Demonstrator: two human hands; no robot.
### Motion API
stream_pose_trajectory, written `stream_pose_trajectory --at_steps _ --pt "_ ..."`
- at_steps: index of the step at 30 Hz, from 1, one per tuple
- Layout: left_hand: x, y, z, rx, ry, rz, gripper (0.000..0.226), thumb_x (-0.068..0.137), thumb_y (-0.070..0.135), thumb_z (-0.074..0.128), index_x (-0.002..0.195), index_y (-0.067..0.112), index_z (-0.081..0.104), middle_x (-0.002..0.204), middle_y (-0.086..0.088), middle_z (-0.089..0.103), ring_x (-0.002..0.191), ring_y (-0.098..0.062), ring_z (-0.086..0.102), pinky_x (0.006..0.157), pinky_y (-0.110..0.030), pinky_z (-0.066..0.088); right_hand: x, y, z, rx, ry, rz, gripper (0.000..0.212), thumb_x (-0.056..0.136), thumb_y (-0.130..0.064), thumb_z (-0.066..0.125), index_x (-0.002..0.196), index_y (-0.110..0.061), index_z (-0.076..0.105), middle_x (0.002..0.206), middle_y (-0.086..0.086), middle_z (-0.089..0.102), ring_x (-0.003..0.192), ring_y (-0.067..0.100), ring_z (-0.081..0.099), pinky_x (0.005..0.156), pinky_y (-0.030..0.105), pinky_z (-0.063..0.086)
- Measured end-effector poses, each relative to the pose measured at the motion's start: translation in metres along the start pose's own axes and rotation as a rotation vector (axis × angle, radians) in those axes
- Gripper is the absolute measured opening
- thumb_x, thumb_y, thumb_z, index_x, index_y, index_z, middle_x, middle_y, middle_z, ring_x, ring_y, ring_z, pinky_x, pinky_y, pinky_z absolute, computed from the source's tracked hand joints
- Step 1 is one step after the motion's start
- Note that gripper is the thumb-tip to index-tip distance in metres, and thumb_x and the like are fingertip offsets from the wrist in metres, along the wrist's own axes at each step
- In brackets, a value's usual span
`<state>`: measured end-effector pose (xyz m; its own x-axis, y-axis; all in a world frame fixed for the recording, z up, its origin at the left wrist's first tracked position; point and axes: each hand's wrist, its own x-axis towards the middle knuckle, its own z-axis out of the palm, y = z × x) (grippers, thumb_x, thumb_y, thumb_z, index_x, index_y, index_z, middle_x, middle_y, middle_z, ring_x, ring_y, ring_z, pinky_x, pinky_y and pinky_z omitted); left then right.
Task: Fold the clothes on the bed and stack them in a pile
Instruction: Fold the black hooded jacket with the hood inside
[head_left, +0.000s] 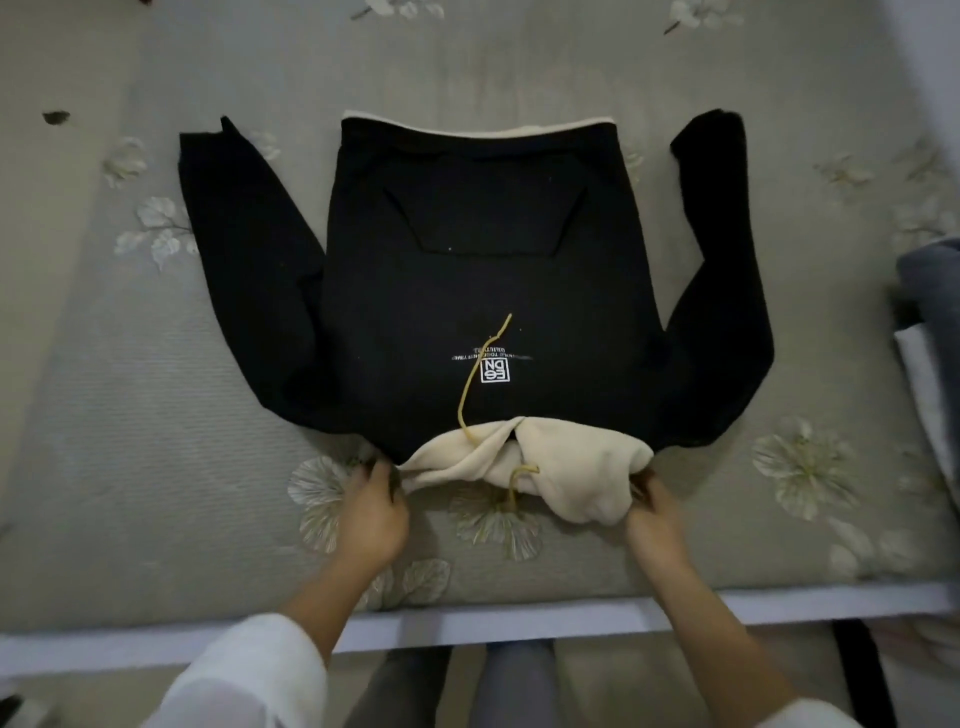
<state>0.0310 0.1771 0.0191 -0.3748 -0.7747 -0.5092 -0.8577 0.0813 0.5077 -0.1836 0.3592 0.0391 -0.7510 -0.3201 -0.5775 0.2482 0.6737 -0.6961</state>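
A black hoodie (478, 291) lies spread flat on the bed, front up, its hem away from me and both sleeves angled outward. Its cream hood (571, 473) is bunched at the near edge, and a yellow drawstring (480, 374) trails across the chest print. My left hand (371, 512) pinches the hoodie's near left shoulder corner. My right hand (652, 512) grips the cloth at the hood's right side, near the other shoulder.
The bed (156, 415) has a grey-green cover with pale flower prints, and its near edge (519, 618) runs across below my wrists. Grey and white fabric (930, 322) lies at the right edge. A small dark scrap (56, 117) sits far left.
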Motion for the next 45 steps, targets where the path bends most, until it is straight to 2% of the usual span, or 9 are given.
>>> stream_pose_trajectory --at_steps 6,12,18,22,25,31,35,39,45 --pt "0.007 0.023 -0.007 0.233 -0.145 0.194 0.033 0.09 0.041 0.058 0.112 0.016 0.061 0.117 -0.014 0.043 0.112 -0.032 0.036 0.089 -0.035 0.031 0.007 -0.021 0.005 -0.061 -0.277 -0.073 0.046 0.083 0.007 0.057 0.1 -0.035 0.052 0.1 -0.024 0.053 0.08 -0.02 0.056 0.059 0.0 0.042" --pt "-0.011 0.041 -0.025 -0.199 -0.326 0.217 0.024 0.096 0.04 0.049 0.099 0.021 0.064 0.093 0.002 0.069 0.09 -0.016 0.063 0.078 -0.036 0.049 -0.008 -0.03 0.005 -0.048 -0.332 -0.053 0.021 0.092 -0.002 0.051 0.091 -0.016 0.066 0.087 -0.003 0.068 0.079 0.003 0.061 0.06 0.008 0.045" --pt "-0.023 0.026 -0.052 -0.222 -0.69 -0.214 0.026 0.093 0.045 0.049 0.09 0.027 0.069 0.079 0.003 0.071 0.065 -0.011 0.065 0.053 -0.023 0.048 -0.026 -0.021 -0.022 -0.145 -0.314 0.217 0.033 0.098 -0.026 0.047 0.104 0.002 0.062 0.093 0.027 0.065 0.083 0.038 0.064 0.059 0.041 0.047" --pt "-0.021 0.019 -0.063 -0.278 -0.925 -0.413 0.024 0.092 0.033 0.052 0.092 0.011 0.062 0.064 -0.005 0.061 0.048 -0.015 0.054 0.041 -0.023 0.042 -0.043 -0.02 -0.037 0.07 -0.549 0.469 0.034 0.096 -0.029 0.05 0.078 -0.012 0.073 0.063 0.007 0.067 0.057 0.017 0.065 0.053 0.028 0.053" --pt "-0.012 0.029 -0.072 -0.624 -0.897 -0.523 0.02 0.09 0.018 0.056 0.101 0.004 0.063 0.067 -0.006 0.058 0.048 -0.013 0.052 0.037 -0.022 0.045 -0.03 -0.028 -0.039 0.252 -0.515 0.446 0.03 0.095 -0.024 0.052 0.109 -0.004 0.07 0.098 0.016 0.072 0.091 0.028 0.068 0.08 0.041 0.055" --pt "0.024 0.077 -0.091 -1.628 -0.595 -0.683 0.033 0.088 0.0 0.047 0.117 -0.015 0.051 0.094 -0.025 0.067 0.074 -0.027 0.07 0.065 -0.03 0.059 0.016 -0.082 -0.016 0.862 -0.144 0.413 0.015 0.095 -0.004 0.046 0.105 -0.002 0.057 0.078 0.011 0.071 0.066 0.017 0.07 0.056 0.026 0.058" --pt "0.051 0.091 -0.086 -2.002 -0.227 -0.588 0.071 0.096 0.009 0.046 0.152 0.009 0.002 0.14 -0.031 0.04 0.12 -0.04 0.053 0.098 -0.049 0.047 0.039 -0.104 0.001 1.206 -0.107 0.265 0.049 0.094 0.0 0.04 0.142 -0.006 0.034 0.131 0.017 0.055 0.118 0.028 0.058 0.1 0.041 0.047" --pt "0.066 0.088 -0.069 -1.615 -0.291 -0.38 0.06 0.098 0.016 0.044 0.151 0.018 0.017 0.145 -0.012 0.04 0.13 -0.029 0.045 0.101 -0.047 0.043 0.049 -0.104 0.025 0.629 -0.187 0.137 0.053 0.09 0.008 0.039 0.14 -0.01 0.041 0.127 0.005 0.059 0.121 0.02 0.054 0.103 0.036 0.043" --pt "0.078 0.067 -0.033 -0.286 -0.247 0.173 0.043 0.092 0.014 0.05 0.132 0.032 0.048 0.148 0.004 0.037 0.129 -0.005 0.039 0.102 -0.018 0.033 0.058 -0.09 0.063 -0.128 -0.233 -0.126 0.029 0.086 0.001 0.059 0.112 -0.011 0.062 0.106 0.0 0.064 0.108 0.017 0.058 0.085 0.019 0.043"
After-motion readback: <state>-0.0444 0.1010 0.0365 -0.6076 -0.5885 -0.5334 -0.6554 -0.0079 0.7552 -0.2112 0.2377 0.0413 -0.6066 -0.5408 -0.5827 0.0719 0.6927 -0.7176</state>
